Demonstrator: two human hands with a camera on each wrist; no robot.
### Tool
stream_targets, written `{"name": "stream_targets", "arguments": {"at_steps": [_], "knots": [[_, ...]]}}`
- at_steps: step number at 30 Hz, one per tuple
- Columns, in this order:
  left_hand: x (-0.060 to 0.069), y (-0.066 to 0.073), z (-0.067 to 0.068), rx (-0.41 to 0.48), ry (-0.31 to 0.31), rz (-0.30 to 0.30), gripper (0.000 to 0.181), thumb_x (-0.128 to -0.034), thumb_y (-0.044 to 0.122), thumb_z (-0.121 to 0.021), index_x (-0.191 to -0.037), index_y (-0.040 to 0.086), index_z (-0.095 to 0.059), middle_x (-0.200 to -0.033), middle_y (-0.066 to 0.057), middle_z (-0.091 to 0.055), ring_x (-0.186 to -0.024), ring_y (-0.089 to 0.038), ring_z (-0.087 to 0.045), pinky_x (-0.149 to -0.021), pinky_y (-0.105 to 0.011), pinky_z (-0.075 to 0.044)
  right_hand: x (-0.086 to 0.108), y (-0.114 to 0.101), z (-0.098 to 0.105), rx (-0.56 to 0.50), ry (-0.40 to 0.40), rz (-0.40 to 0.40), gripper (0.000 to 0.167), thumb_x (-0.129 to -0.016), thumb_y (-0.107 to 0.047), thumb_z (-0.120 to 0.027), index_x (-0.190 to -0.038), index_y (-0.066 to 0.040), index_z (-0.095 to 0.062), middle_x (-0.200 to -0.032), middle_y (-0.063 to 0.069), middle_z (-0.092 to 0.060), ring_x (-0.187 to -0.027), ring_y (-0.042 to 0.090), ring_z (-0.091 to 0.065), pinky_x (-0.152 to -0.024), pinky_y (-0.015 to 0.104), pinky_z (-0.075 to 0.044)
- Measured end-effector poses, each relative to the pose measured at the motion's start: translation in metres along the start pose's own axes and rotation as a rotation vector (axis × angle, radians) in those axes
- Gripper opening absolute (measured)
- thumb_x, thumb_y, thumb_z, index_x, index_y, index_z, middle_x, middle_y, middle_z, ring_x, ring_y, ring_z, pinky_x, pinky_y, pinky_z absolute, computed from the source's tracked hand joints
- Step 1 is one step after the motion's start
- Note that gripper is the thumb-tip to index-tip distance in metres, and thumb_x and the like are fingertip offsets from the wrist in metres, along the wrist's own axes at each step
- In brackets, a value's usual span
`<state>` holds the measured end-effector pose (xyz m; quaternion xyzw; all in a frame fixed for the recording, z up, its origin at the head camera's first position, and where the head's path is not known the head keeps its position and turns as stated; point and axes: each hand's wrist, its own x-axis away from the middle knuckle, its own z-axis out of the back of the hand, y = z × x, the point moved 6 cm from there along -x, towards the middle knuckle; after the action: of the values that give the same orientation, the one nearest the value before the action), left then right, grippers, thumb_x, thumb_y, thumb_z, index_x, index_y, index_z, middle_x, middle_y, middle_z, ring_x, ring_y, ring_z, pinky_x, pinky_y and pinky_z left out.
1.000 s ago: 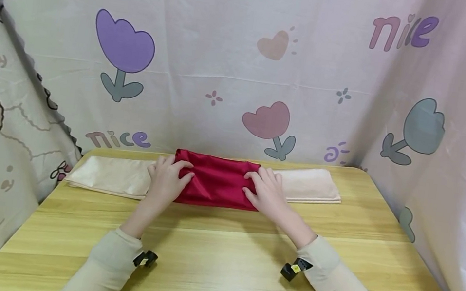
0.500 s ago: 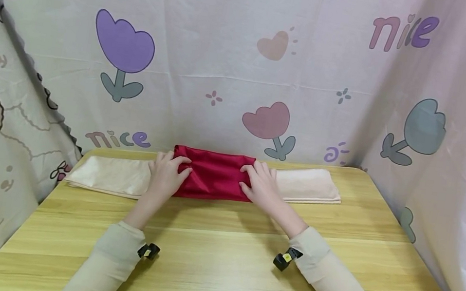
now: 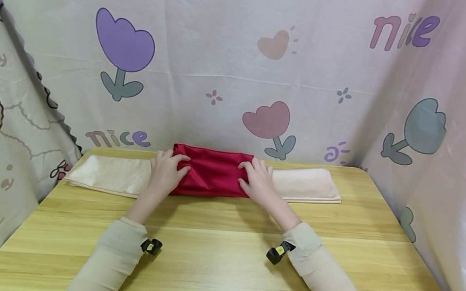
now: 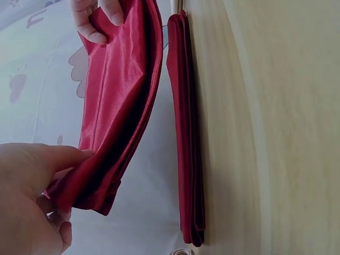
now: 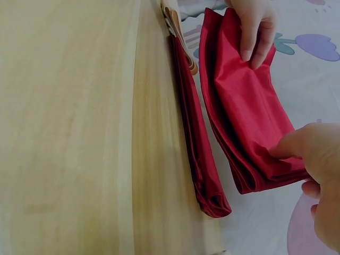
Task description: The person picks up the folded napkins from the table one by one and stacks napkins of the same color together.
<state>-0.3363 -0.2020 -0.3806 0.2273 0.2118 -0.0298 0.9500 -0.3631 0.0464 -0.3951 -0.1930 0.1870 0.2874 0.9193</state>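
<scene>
Between my two hands hangs a folded red satin cloth (image 3: 212, 172), raised above the table near its back edge. My left hand (image 3: 165, 172) pinches its left end, thumb in front and fingers behind. At the other end my right hand (image 3: 260, 182) pinches it the same way. In the left wrist view, a second folded red cloth (image 4: 186, 133) lies on the tabletop, apart from the held cloth (image 4: 119, 79). From the head view the held cloth hides it. Folded cream cloths lie at the left (image 3: 110, 173) and right (image 3: 307, 185).
The wooden table (image 3: 209, 260) reaches toward me from the row of cloths. A printed curtain (image 3: 209, 54) hangs right behind its back edge and along both sides. Small black cameras sit at my left wrist (image 3: 151, 246) and right wrist (image 3: 277, 253).
Both hands have carried the held red cloth slightly away from me and to the left, keeping their grip on its ends. The cream cloths have stayed in place.
</scene>
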Motion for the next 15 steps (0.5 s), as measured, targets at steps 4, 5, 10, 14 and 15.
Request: {"name": "stream_targets", "arguments": {"at_steps": [4,5,10,14,15], "knots": [[-0.002,-0.003,-0.003,-0.011,-0.022,0.007,0.027,-0.0937,0.017,-0.075,-0.119,0.008,-0.076,-0.115,-0.023,-0.064,-0.111,-0.041,-0.049,-0.092,-0.056,-0.038,-0.003,0.001,-0.004,-0.022,-0.005,-0.019,0.03,-0.093,-0.016,-0.075,-0.12,-0.008,-0.063,-0.107,0.012,-0.055,-0.108,0.032,-0.048,-0.084,0.045,-0.032],[-0.002,-0.004,-0.003,-0.011,-0.026,0.009,0.028,-0.0938,0.017,-0.075,-0.12,0.008,-0.075,-0.115,-0.022,-0.064,-0.112,-0.041,-0.049,-0.093,-0.055,-0.038,-0.003,0.001,-0.005,-0.028,-0.005,-0.024,0.03,-0.093,-0.016,-0.075,-0.12,-0.008,-0.063,-0.107,0.012,-0.055,-0.109,0.032,-0.048,-0.084,0.046,-0.032],[-0.004,-0.006,-0.006,-0.009,-0.043,0.024,0.028,-0.094,0.017,-0.075,-0.121,0.008,-0.075,-0.115,-0.023,-0.063,-0.112,-0.041,-0.049,-0.094,-0.056,-0.038,-0.005,0.003,-0.011,-0.055,-0.011,-0.047,0.031,-0.092,-0.015,-0.075,-0.12,-0.007,-0.063,-0.109,0.013,-0.056,-0.113,0.033,-0.047,-0.086,0.048,-0.033],[-0.004,-0.009,-0.008,-0.007,-0.053,0.036,0.028,-0.0943,0.016,-0.074,-0.12,0.007,-0.075,-0.115,-0.023,-0.063,-0.114,-0.042,-0.048,-0.096,-0.057,-0.038,-0.007,0.005,-0.017,-0.067,-0.013,-0.065,0.031,-0.092,-0.015,-0.075,-0.12,-0.008,-0.063,-0.111,0.013,-0.056,-0.114,0.033,-0.047,-0.088,0.048,-0.034],[-0.005,-0.01,-0.008,-0.006,-0.054,0.038,0.028,-0.0943,0.017,-0.074,-0.12,0.007,-0.075,-0.115,-0.023,-0.063,-0.115,-0.042,-0.048,-0.096,-0.057,-0.038,-0.008,0.005,-0.018,-0.071,-0.014,-0.068,0.031,-0.092,-0.015,-0.075,-0.12,-0.008,-0.063,-0.112,0.014,-0.056,-0.115,0.034,-0.048,-0.089,0.048,-0.034]]}}
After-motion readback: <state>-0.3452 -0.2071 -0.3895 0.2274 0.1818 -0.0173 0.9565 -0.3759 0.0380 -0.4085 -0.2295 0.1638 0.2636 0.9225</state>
